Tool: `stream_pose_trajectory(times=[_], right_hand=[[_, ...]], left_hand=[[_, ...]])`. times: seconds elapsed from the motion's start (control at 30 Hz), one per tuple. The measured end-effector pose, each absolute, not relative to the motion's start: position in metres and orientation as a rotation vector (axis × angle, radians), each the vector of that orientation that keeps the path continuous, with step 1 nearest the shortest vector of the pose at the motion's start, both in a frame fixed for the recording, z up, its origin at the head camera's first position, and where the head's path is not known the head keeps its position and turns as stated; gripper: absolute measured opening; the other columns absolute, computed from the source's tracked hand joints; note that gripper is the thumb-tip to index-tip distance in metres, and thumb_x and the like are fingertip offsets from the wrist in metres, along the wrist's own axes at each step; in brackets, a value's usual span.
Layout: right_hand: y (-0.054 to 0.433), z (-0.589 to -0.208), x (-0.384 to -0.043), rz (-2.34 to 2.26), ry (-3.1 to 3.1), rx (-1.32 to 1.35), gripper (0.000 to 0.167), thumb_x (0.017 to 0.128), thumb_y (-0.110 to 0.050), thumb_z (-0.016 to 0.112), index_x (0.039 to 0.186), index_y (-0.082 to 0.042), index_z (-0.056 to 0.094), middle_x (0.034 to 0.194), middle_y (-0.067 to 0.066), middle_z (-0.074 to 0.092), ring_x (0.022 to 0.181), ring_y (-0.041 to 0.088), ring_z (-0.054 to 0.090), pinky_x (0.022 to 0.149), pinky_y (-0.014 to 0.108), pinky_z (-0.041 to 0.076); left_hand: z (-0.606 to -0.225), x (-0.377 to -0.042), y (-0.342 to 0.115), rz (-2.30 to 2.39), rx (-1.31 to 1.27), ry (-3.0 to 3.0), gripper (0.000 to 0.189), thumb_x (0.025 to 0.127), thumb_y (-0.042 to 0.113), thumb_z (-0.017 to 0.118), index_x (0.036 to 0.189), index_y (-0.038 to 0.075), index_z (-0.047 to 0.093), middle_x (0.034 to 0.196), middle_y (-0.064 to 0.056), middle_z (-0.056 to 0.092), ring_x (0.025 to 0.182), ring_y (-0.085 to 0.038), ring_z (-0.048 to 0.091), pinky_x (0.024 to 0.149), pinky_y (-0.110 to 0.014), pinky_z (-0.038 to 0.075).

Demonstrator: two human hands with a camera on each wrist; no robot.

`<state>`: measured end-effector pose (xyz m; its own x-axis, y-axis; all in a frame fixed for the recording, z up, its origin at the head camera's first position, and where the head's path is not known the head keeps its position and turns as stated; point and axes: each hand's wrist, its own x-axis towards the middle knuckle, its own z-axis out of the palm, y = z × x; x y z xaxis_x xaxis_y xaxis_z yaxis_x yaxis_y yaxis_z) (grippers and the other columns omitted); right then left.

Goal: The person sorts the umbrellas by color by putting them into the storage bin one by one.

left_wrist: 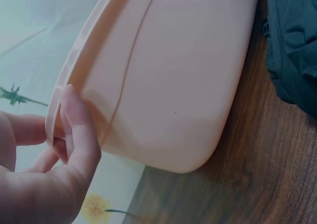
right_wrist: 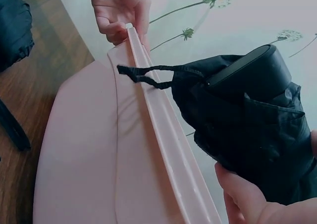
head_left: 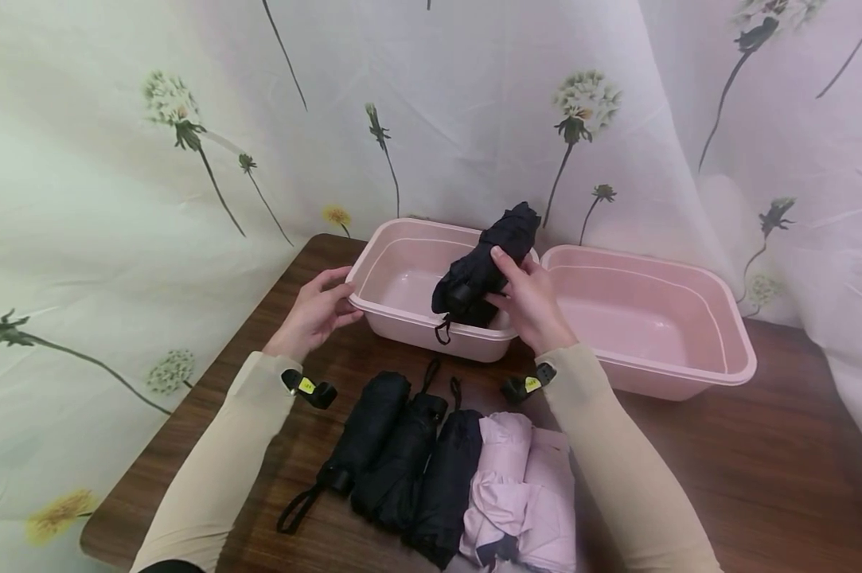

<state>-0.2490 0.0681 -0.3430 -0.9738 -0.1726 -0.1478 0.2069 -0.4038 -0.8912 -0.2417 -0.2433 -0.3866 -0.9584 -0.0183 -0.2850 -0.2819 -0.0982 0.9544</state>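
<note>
My right hand grips a folded black umbrella over the left pink basin. Its handle end and wrist loop point toward the near rim. Something black shows just beneath it inside the basin; I cannot tell whether it is a second umbrella. At the basin's left end, my left hand pinches the rim, thumb and fingers on either side, as the left wrist view shows. Nearer on the table lie three folded black umbrellas and two folded pink umbrellas, side by side.
A second pink basin stands right of the first, rims nearly touching. Both sit on a dark wooden table. A white curtain with dandelion prints hangs behind and along the left side.
</note>
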Motion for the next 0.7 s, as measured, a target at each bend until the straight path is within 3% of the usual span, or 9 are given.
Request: stream_pose_trajectory(times=[0.27,0.43,0.53,0.7], right_hand=[[0.0651,-0.3461,-0.2516,-2.43,1.593,0.064,0.063,0.095,-0.026,0.061,0.147,-0.013,0.029,0.15,0.01,0.033,0.136,0.027,0.041,0.11,0.054,0.036],[0.0654,-0.3477,-0.2517,-2.35,1.67,0.083,0.067,0.095,-0.023,0.06,0.149,-0.008,0.024,0.15,0.014,0.031,0.134,0.029,0.041,0.107,0.052,0.04],[0.0665,-0.3482,-0.2509,-2.23,1.747,0.102,0.07,0.095,-0.02,0.061,0.15,-0.004,0.02,0.149,0.016,0.033,0.123,0.029,0.05,0.1,0.045,0.048],[0.068,-0.3441,-0.2465,-2.151,1.791,0.041,0.069,0.095,-0.015,0.059,0.15,-0.001,0.019,0.147,0.02,0.038,0.093,0.018,0.065,0.088,0.034,0.056]], left_hand=[[-0.3872,-0.2429,-0.2433,2.167,-0.325,1.992,0.048,0.1,0.017,0.052,0.146,0.017,0.037,0.134,-0.02,0.044,0.076,-0.011,0.066,0.072,-0.024,0.058],[-0.3872,-0.2427,-0.2428,2.162,-0.32,1.999,0.049,0.1,0.019,0.052,0.146,0.018,0.037,0.137,-0.021,0.042,0.078,-0.012,0.065,0.073,-0.024,0.058],[-0.3874,-0.2427,-0.2429,2.169,-0.323,1.992,0.048,0.1,0.018,0.052,0.146,0.017,0.037,0.138,-0.02,0.041,0.077,-0.011,0.065,0.072,-0.024,0.058],[-0.3871,-0.2422,-0.2433,2.18,-0.323,1.978,0.049,0.1,0.017,0.051,0.147,0.017,0.036,0.14,-0.02,0.039,0.077,-0.011,0.065,0.071,-0.023,0.058]])
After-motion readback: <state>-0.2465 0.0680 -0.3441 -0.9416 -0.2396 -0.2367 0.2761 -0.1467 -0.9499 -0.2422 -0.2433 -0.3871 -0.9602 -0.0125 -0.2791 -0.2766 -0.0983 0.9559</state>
